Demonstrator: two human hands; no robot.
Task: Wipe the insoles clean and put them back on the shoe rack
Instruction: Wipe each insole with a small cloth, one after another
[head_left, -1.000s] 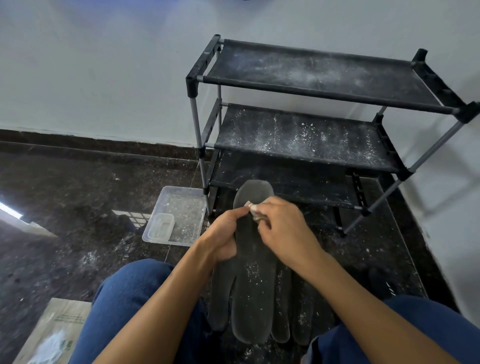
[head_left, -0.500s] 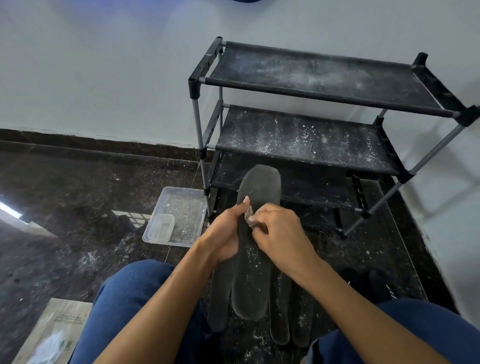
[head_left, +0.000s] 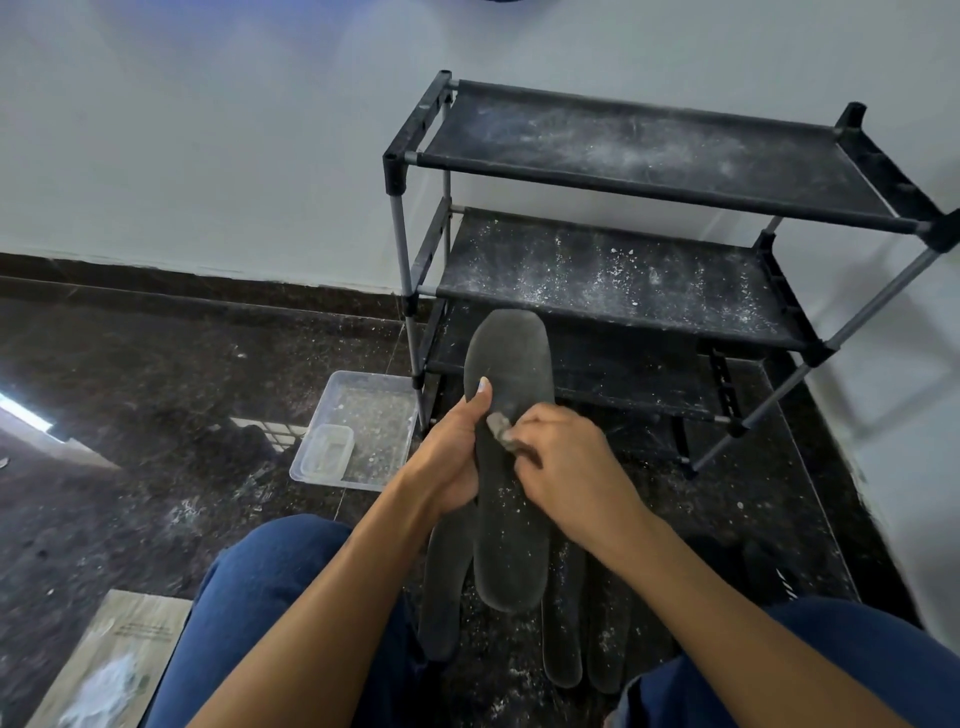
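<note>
A dark grey insole (head_left: 511, 499) is held upright in front of me, dusted with white specks. My left hand (head_left: 452, 457) grips its left edge, thumb on its face. My right hand (head_left: 563, 467) pinches a small greyish wipe (head_left: 500, 427) and presses it against the insole's middle. Three more dark insoles (head_left: 566, 644) lie on the floor between my knees, partly hidden by the held one. The black three-tier shoe rack (head_left: 613, 280) stands just beyond, its shelves covered in white dust.
A clear plastic tray (head_left: 374, 415) with a smaller clear box (head_left: 327, 452) in it sits on the dark speckled floor left of the rack. A paper bag (head_left: 114, 660) with white powder lies at the lower left. The white wall runs behind and right of the rack.
The held insole has risen, so more of its toe end shows above my hands. My right hand with the wipe has slid down along it.
</note>
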